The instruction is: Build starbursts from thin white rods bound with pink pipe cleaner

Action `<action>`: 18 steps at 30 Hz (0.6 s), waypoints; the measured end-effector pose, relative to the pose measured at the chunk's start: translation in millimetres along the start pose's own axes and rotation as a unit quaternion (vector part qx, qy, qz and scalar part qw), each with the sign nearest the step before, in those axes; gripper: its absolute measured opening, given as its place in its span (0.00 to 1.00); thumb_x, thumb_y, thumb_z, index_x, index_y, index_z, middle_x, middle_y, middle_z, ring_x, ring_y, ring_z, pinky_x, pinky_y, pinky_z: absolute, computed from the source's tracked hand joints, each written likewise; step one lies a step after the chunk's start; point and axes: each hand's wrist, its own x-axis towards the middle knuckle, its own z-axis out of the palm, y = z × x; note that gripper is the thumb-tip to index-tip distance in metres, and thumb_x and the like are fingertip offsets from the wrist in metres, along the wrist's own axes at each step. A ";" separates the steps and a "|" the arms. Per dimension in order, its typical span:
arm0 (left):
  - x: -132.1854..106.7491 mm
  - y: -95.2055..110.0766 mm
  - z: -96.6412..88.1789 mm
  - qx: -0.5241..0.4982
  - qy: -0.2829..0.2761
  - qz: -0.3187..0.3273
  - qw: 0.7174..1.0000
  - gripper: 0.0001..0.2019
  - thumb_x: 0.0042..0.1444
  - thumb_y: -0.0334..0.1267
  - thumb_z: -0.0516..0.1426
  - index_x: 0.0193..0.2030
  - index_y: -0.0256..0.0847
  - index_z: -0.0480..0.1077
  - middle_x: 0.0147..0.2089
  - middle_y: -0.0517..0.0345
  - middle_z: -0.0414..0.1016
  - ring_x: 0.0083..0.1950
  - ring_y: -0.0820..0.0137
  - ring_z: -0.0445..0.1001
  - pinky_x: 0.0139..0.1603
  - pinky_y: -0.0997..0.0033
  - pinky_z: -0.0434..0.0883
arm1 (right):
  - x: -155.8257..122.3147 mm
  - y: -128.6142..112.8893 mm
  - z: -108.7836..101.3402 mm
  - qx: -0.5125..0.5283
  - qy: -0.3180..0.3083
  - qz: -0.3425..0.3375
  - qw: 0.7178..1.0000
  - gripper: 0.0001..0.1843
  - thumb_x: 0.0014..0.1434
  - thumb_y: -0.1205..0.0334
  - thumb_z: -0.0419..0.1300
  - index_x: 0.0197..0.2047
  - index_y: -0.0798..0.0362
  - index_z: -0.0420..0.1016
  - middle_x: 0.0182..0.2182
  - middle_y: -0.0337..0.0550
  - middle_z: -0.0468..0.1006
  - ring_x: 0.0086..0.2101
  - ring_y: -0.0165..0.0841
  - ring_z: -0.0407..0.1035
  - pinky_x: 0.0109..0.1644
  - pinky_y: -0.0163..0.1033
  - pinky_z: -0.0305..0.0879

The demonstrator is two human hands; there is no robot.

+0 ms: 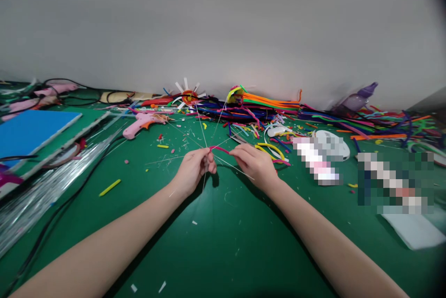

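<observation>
Several thin white rods cross at one point and spread out like spokes. At that crossing my left hand is closed, thumb and finger pinching the rods with one end of a pink pipe cleaner. My right hand is closed on the other end of the pipe cleaner, which stretches between both hands just above the table. Fingers hide part of the crossing, so I cannot tell whether the pipe cleaner is wound round it.
Along the wall lie bundled pipe cleaners and a spoked orange-red piece. A pink glue gun rests at left, near silvery strips and a blue board. Scraps litter the green table. At right lies a white ribbon roll.
</observation>
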 end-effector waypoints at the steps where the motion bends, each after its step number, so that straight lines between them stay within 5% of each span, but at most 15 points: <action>1: 0.2 -0.3 -0.1 -0.001 0.001 0.000 1.000 0.14 0.55 0.41 0.55 0.22 0.37 0.66 0.16 0.62 0.64 0.21 0.75 0.66 0.27 0.74 0.64 | -0.7 0.7 0.3 -0.020 -0.018 -0.015 1.000 0.14 0.64 0.68 0.48 0.46 0.49 0.73 0.43 0.45 0.77 0.41 0.32 0.71 0.41 0.36 0.66; 8: 0.0 -1.0 0.0 -0.008 0.002 0.007 1.000 0.13 0.55 0.41 0.55 0.23 0.37 0.67 0.16 0.62 0.65 0.21 0.75 0.66 0.27 0.74 0.64 | -2.5 -0.6 1.6 -0.068 -0.074 -0.087 0.991 0.15 0.65 0.68 0.46 0.47 0.50 0.72 0.42 0.45 0.78 0.39 0.32 0.70 0.36 0.35 0.62; 18: -2.1 -2.3 2.7 0.038 0.009 0.032 0.999 0.14 0.57 0.39 0.53 0.22 0.37 0.66 0.15 0.62 0.66 0.20 0.74 0.66 0.28 0.73 0.64 | -0.6 0.0 1.4 0.065 0.003 0.011 0.998 0.09 0.63 0.64 0.52 0.43 0.51 0.72 0.40 0.45 0.77 0.39 0.31 0.71 0.40 0.35 0.67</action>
